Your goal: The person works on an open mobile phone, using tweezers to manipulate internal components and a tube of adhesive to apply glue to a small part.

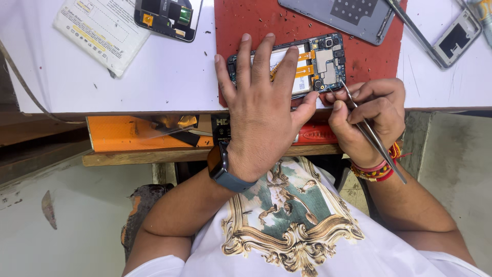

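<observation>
The grip of the right hand (366, 115) is pinched shut on slim metal tweezers (370, 134), tips down at the lower corner of the opened phone (307, 64), while the left hand (261, 102) lies flat and open across it, pinning it to the red mat (241, 20) on the bench (169, 77). Light, stiff and fragile, the phone shows bare circuit board and orange ribbon cables, so it is best held by its rim; what the tips touch, if anything, looks too small to tell

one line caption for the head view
Left hand steadies an opened phone on a red mat; right hand works tweezers.
</observation>
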